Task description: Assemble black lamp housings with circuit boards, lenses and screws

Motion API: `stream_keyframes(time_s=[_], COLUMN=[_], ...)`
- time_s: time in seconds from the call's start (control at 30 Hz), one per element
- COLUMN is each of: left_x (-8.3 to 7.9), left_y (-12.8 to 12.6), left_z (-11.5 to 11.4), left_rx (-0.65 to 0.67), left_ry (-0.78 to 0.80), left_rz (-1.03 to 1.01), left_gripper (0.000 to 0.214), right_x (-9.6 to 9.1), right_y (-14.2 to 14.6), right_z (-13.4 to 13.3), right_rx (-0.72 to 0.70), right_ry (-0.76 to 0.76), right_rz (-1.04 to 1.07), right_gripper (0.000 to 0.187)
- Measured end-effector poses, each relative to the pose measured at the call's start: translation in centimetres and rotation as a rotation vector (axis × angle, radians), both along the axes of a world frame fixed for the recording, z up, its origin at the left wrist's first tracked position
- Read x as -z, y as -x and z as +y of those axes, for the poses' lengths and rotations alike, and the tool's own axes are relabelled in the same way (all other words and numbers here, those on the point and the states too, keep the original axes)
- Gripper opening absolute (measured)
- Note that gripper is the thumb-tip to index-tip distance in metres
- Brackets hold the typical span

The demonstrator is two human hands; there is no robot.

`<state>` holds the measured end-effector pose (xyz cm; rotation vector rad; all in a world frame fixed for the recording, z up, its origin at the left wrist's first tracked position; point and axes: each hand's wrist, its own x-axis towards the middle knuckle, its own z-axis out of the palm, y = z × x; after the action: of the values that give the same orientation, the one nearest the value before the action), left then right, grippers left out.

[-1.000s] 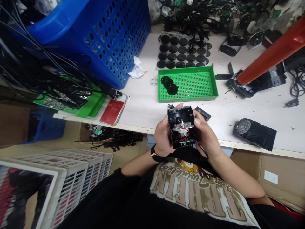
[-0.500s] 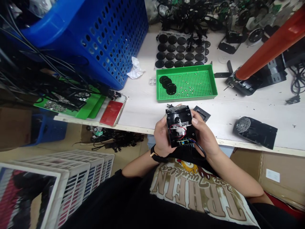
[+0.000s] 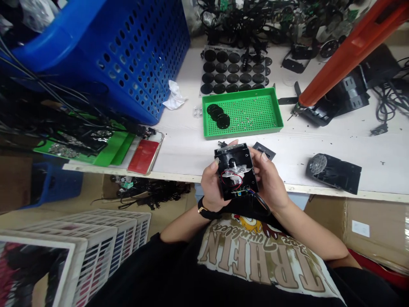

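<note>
An open black plastic housing [image 3: 223, 172] is held over the table's front edge, its inside facing up. Within it show a white motor-like part [image 3: 237, 177], thin red wires, clear plastic and a small circuit board at the near end. My left hand [image 3: 213, 187] is closed around its left side, thumb on the rim. Along the right side my right hand [image 3: 270, 183] supports it, with the thumb raised off the rim and some fingers hidden behind. A black cable hangs by my right palm. Just beyond lies a dark square plate [image 3: 264, 151], partly covered by my fingers.
A green tray [image 3: 243, 133] holds black discs and small screws. An orange-red power screwdriver [image 3: 332, 64] slants in from the right. Another black housing [image 3: 335, 172] lies at right. At left are a blue basket [image 3: 137, 55] and a red-backed phone [image 3: 144, 156].
The view has shifted slightly, so the table things sit further left. My right thumb has lifted from the housing's rim, and the housing is tilted a little differently.
</note>
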<state>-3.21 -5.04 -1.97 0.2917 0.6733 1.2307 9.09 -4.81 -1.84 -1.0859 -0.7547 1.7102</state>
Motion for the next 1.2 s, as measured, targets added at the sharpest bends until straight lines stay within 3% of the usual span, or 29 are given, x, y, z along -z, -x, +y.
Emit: stream_keyframes(time_s=[0.2, 0.33, 0.57, 0.77, 1.07, 1.2], left_x=[1.2, 1.1, 1.2, -0.1, -0.3, 0.4], left_y=[0.3, 0.4, 0.9, 1.3, 1.2, 0.7], left_z=[-0.9, -1.3, -1.0, -1.1, -1.4, -1.3], left_rx=[0.019, 0.047, 0.052, 0.02, 0.01, 0.024], left_ry=[-0.097, -0.16, -0.47, -0.634, -0.561, -0.37], left_rz=[0.094, 0.145, 0.32, 0.456, 0.508, 0.364], left_gripper=[0.097, 0.093, 0.079, 0.079, 0.08, 0.08], right_x=[-0.6, -0.7, 0.5, 0.6, 1.7, 1.3], right_y=[0.1, -0.2, -1.1, -1.7, -1.3, -0.9], right_z=[-0.1, -0.3, -0.6, -0.9, -1.3, -0.8], right_rx=[0.0, -0.068, -0.136, -0.166, -0.111, -0.092], right_ry=[0.014, -0.017, -0.247, -0.404, -0.4, -0.308], right_rz=[0.159, 0.17, 0.082, -0.022, 0.024, -0.02], right_gripper=[0.048, 0.056, 0.063, 0.07, 0.067, 0.066])
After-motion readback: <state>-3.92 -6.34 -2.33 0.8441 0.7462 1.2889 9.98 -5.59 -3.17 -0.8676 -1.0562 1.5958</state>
